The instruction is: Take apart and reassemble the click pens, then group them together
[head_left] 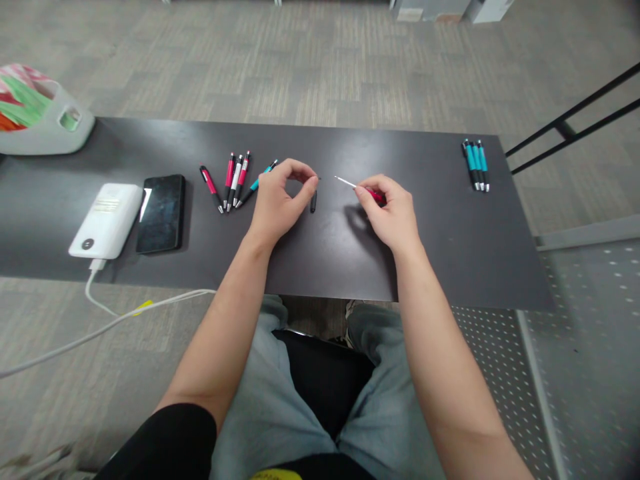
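Sleeve before table; above it, right hand clamps red barrel (likely light, best held there), left hand a sliver.

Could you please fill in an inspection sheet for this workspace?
Surface: dark tabletop, with soft glare.
Job's things: red pen part with a thin pale rod; black piece by the left hand, held or lying unclear; red, white and turquoise pens left of that hand; turquoise pens at far right.
Clutter: black phone beside white power bank; filled white bin at far left.
Hands: right hand grips the red pen part; left fingers nearly meet, hold unclear.
Cables: white cable, plugged into the power bank, hangs over the near edge.
Surroundings: grey patterned floor; perforated panel at right.
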Demonstrator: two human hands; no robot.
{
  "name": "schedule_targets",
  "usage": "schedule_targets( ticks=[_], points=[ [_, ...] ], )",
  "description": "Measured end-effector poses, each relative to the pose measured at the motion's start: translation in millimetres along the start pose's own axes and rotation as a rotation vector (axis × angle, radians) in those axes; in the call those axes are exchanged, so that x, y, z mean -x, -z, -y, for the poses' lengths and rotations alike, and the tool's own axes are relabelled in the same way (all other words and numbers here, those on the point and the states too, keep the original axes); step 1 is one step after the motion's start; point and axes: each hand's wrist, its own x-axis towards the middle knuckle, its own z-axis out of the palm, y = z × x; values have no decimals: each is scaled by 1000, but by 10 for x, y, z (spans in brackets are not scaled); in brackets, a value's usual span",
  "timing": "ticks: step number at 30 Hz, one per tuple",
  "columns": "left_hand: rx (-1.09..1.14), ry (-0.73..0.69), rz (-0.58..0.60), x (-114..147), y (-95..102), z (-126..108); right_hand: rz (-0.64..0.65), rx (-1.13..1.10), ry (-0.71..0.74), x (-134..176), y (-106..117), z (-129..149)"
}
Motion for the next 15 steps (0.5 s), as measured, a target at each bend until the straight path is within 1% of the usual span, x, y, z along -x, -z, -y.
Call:
schedule_targets(
  ticks=[2, 4, 8, 15],
  points=[
    [-9, -5, -15, 7, 14, 9, -49, -30, -26, 0, -5, -59],
    [-57, -5, 18, 17, 17, -4, -69, -52, -40, 0, -12, -93],
    [-161, 1, 86, 39, -12, -56, -62, -43, -31, -1, -26, -90],
    [-201, -9, 137, 54, -86, -74, -45, -43, -26, 4, -34, -70]
  ],
)
